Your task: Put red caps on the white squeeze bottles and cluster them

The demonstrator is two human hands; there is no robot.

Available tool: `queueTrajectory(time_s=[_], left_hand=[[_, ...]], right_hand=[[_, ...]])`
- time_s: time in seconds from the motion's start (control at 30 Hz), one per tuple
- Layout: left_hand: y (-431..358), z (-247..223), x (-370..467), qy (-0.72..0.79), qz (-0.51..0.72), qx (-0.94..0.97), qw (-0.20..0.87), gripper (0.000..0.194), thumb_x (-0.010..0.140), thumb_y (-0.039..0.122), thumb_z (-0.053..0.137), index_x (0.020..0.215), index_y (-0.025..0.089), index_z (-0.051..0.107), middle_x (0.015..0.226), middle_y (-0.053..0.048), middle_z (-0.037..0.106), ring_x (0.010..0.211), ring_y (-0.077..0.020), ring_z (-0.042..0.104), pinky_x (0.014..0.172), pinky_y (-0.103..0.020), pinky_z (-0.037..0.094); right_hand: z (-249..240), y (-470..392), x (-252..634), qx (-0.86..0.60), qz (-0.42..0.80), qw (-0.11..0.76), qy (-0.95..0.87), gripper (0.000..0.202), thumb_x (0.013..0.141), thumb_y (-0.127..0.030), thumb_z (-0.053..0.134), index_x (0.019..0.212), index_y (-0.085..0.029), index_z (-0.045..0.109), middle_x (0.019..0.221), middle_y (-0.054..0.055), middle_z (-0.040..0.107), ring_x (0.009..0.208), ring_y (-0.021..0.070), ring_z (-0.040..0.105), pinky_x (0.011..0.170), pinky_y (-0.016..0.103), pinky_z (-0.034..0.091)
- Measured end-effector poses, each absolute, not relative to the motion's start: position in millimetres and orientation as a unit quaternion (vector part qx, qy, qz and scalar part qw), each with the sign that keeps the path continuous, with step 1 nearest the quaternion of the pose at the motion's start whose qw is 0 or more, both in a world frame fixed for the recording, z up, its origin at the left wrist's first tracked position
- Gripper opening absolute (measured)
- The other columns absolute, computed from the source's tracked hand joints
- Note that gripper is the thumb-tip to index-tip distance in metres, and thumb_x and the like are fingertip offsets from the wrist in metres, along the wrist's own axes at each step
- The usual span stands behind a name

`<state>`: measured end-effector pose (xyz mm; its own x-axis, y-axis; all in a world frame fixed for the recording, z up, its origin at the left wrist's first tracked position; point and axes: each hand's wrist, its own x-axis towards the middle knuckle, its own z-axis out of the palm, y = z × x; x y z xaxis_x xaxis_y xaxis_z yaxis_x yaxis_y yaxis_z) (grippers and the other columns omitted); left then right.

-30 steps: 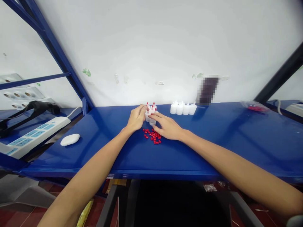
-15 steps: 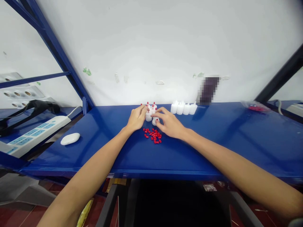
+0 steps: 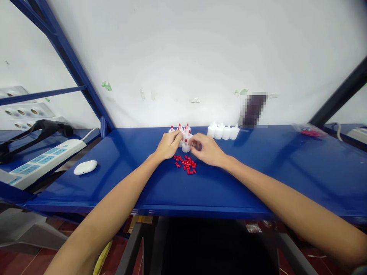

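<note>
Small white squeeze bottles with red caps stand in a cluster at the middle of the blue table. The front capped bottle (image 3: 186, 147) is upright between my two hands. At the cluster's left side is my left hand (image 3: 168, 145), its loosely bent fingers reaching among the bottles; I see no bottle gripped in it. My right hand (image 3: 207, 149) is just right of the front bottle, thumb and curled fingers apart; whether the tips touch the bottle is unclear. Loose red caps (image 3: 187, 164) lie scattered in front of the cluster.
Several white bottles without red caps (image 3: 223, 131) stand in a row toward the back right. A white case (image 3: 85, 167) and a power strip (image 3: 46, 162) are at the left. A clear bag with red pieces (image 3: 311, 131) lies far right on the blue table (image 3: 229, 191).
The front bottle, tilted under my right fingers before, now stands upright. My right hand has drawn back slightly to the right, and my left has shifted slightly.
</note>
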<state>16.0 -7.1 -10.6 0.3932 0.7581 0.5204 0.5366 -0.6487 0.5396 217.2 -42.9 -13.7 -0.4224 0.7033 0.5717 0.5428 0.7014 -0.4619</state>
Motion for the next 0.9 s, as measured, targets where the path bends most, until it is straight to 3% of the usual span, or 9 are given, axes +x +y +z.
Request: queueTrajectory(time_s=[0.07,0.13,0.3,0.63,0.9], left_hand=[[-8,-10,16,0.388,0.393,0.822,0.135,0.041,0.100,0.040,0.035,0.072,0.018,0.056,0.056,0.002,0.054,0.057,-0.0130,0.050,0.064,-0.027,0.038],[-8,-10,16,0.385,0.394,0.824,0.131,0.043,0.100,0.040,0.035,0.068,0.018,0.053,0.055,0.002,0.053,0.056,-0.0127,0.048,0.063,-0.027,0.037],[-8,-11,16,0.374,0.388,0.831,0.141,0.045,0.100,0.040,0.034,0.067,0.017,0.054,0.055,0.002,0.053,0.056,-0.0124,0.049,0.063,-0.026,0.037],[-10,-12,17,0.370,0.386,0.831,0.153,0.046,0.100,0.041,0.034,0.070,0.016,0.058,0.056,0.002,0.057,0.055,-0.0114,0.052,0.062,-0.025,0.039],[-9,-13,16,0.374,0.392,0.820,0.184,0.049,0.101,0.046,0.031,0.074,0.016,0.059,0.055,0.002,0.056,0.053,-0.0114,0.053,0.060,-0.025,0.041]], right_hand=[[-10,-46,217,-0.393,0.112,0.325,-0.853,0.009,0.082,-0.013,0.061,0.082,-0.018,0.068,0.060,-0.005,0.054,0.055,0.0105,0.051,0.066,0.028,0.042],[-8,-47,217,-0.402,0.134,0.280,-0.861,0.010,0.085,-0.015,0.061,0.082,-0.018,0.071,0.054,-0.007,0.051,0.052,0.0097,0.047,0.063,0.026,0.037],[-8,-48,218,-0.380,0.154,0.237,-0.881,0.019,0.092,-0.018,0.056,0.097,-0.018,0.075,0.054,-0.005,0.054,0.049,0.0100,0.044,0.059,0.026,0.033],[-12,-51,197,-0.446,0.176,0.241,-0.844,0.016,0.089,-0.027,0.064,0.078,-0.019,0.072,0.064,-0.001,0.062,0.059,0.0123,0.053,0.059,0.026,0.035],[-15,-44,197,-0.474,0.162,0.248,-0.829,0.011,0.082,-0.014,0.062,0.080,-0.019,0.072,0.069,0.000,0.068,0.063,0.0144,0.060,0.062,0.027,0.042]])
